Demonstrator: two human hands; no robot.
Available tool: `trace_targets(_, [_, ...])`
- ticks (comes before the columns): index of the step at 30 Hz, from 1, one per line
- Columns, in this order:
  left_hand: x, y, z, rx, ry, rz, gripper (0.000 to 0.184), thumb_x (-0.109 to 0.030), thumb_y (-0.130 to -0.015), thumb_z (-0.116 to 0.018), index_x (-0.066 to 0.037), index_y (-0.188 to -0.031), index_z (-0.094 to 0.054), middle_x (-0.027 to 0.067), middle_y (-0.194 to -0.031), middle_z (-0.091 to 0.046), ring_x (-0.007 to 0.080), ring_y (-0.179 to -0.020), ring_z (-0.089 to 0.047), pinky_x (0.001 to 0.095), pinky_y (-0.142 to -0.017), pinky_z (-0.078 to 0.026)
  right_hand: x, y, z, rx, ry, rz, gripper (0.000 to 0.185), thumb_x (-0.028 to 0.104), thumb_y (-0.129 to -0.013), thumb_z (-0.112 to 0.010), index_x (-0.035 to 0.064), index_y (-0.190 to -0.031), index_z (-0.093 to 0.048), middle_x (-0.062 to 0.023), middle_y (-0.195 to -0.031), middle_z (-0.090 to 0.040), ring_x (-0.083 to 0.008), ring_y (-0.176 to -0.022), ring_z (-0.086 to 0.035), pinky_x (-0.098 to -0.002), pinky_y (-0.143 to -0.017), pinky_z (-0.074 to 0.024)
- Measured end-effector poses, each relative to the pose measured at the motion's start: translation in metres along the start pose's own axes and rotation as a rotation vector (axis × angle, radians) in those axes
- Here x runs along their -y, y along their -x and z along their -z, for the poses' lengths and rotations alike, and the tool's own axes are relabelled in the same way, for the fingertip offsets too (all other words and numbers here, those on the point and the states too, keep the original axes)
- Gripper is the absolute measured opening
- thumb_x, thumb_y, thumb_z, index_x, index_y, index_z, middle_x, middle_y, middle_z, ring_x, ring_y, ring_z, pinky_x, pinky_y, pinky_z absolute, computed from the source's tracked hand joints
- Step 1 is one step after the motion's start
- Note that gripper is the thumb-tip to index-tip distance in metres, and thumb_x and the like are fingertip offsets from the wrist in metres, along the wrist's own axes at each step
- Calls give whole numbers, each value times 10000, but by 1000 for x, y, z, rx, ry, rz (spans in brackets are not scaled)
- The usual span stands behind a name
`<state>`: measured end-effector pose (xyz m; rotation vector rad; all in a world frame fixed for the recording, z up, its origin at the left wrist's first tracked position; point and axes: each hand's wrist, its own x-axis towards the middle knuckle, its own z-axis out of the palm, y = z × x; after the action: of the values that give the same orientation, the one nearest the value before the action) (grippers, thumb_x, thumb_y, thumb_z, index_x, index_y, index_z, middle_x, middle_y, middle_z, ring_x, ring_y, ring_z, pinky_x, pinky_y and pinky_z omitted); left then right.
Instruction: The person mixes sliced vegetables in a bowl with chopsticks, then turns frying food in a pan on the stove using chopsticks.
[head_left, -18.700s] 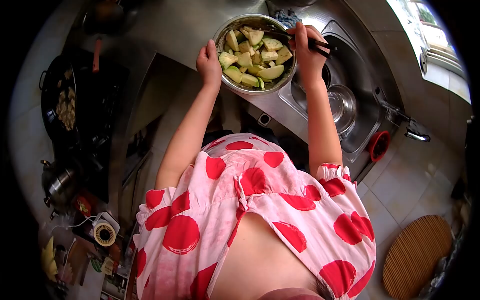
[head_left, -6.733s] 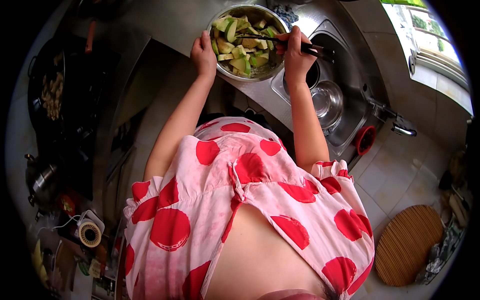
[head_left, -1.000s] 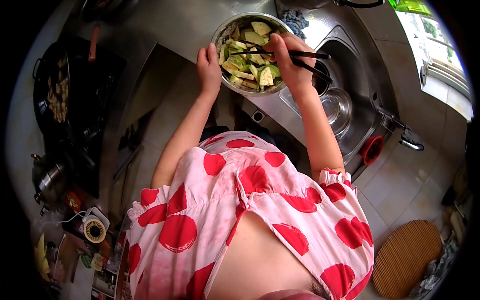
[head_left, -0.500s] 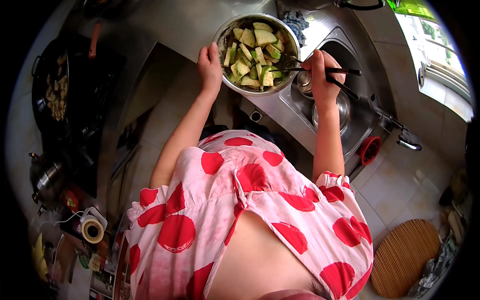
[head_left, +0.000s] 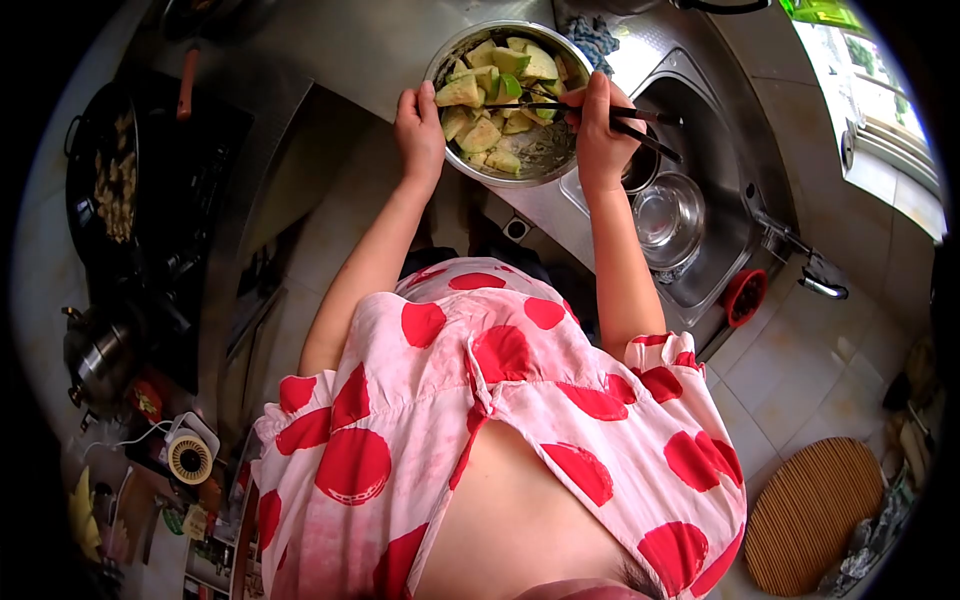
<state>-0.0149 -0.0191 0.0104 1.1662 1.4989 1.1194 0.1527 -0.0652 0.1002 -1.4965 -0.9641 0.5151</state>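
Note:
A round metal bowl (head_left: 437, 79) stands near the counter's edge, holding several pale green-edged vegetable pieces (head_left: 480, 134). My left hand (head_left: 419, 130) grips the bowl's left rim, fingers closed against its side. At the right rim, my right hand (head_left: 606, 128) is closed around dark chopsticks (head_left: 640, 114). Their tips reach in among the pieces near the bowl's middle. At the bowl's lower right, part of the inner wall and bottom shows, with wet residue on it.
Right of the bowl is a sink (head_left: 712, 240) with a glass bowl (head_left: 668, 222) and a faucet (head_left: 822, 288). A red container (head_left: 744, 298) sits beside it. A blue cloth (head_left: 592, 40) lies behind. At left are a wok (head_left: 100, 190) with food and a kettle (head_left: 100, 358).
My right hand has moved left with the chopsticks, from beyond the bowl's right rim to over it. The pieces have shifted to the upper left. My left hand stays on the rim.

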Motion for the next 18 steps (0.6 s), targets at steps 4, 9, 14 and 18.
trace_targets(4, [-1, 1, 0, -14, -18, 14, 363, -316, -925, -489, -6, -737, -459, 51, -605, -461, 135, -575, -388, 304, -557, -376, -10, -12, -23, 266, 328, 329, 319, 209, -900, -544, 12, -664, -626, -31, -598, -606, -94, -465, -493, -232, -464, -397])
trace_targets(9, [2, 0, 0, -11, 53, 5, 363, -314, -923, -490, -3, -739, -458, 60, -611, -465, 134, -583, -393, 300, -565, -382, 13, -17, 13, 117, 135, 98, 288, 180, -877, -571, 13, -654, -643, -53, -571, -593, -116, -445, -509, -256, -430, -387])
trace_targets(14, [2, 0, 0, 0, 31, 17, 366, -314, -923, -489, -1, -735, -458, 62, -610, -466, 135, -584, -388, 301, -568, -385, -9, -46, 4, 46, 65, 250, 201, 132, -830, -635, -9, -687, -635, -74, -640, -610, -133, -521, -543, -245, -503, -424])
trace_targets(18, [5, -1, 1, -20, 32, 22, 370, -316, -922, -491, -1, -731, -460, 58, -603, -458, 135, -580, -383, 306, -565, -384, -38, -30, 1, 200, 370, 316, 189, 126, -829, -628, -1, -689, -627, -68, -619, -573, -150, -530, -552, -262, -509, -419])
